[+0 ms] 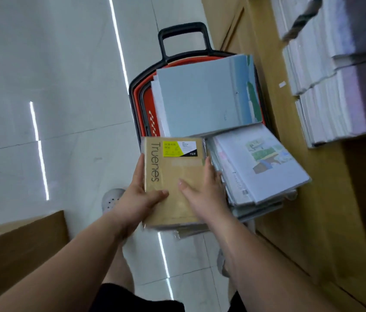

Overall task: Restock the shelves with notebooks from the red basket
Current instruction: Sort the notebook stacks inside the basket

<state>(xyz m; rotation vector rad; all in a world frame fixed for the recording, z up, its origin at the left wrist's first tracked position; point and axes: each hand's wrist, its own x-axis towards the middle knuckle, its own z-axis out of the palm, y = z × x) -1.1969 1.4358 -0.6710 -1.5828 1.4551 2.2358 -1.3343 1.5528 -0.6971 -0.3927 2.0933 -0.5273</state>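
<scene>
A red basket (147,102) with a black rim and pull handle stands on the floor, piled with notebooks. A pale blue notebook (202,97) lies on top at the far end, and a stack of illustrated white ones (258,167) leans out to the right. I hold a wrapped pack of tan "Truenes" notebooks (173,174) above the basket's near end. My left hand (141,199) grips its left edge, thumb on the cover. My right hand (204,192) grips its right edge, thumb on the cover and fingers curled round the side.
Wooden shelving (301,154) runs along the right, with stacks of white notebooks (326,104) on a shelf at upper right. A brown cardboard box (15,248) sits at lower left. Glossy tiled floor (53,86) spreads to the left. My feet are below the pack.
</scene>
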